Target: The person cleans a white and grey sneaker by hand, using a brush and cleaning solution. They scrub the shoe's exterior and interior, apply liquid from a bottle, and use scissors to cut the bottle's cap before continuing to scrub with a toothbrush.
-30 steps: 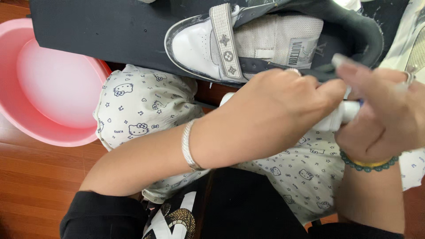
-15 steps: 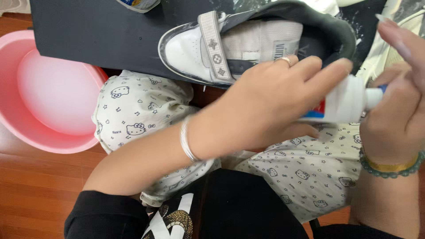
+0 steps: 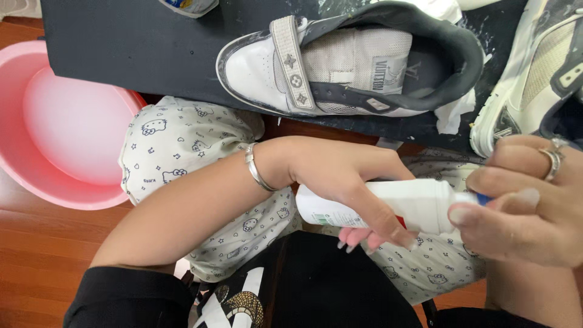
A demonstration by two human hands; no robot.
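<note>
White plastic tube (image 3: 388, 203), smooth, cylindrical, lies over lap w/ long axis left-right, cap end pointing right. Left hand (image 3: 346, 182) wrapped round its body; right hand (image 3: 522, 200) fingers pinched on cap. Grey-white leather sneaker (image 3: 346, 61), mesh tongue, at near edge of dark surface (image 3: 121, 42); pink basin (image 3: 54, 127) left.

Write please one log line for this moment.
left hand: holds white tube | right hand: fingers at tube cap | sneaker: on dark board
</note>
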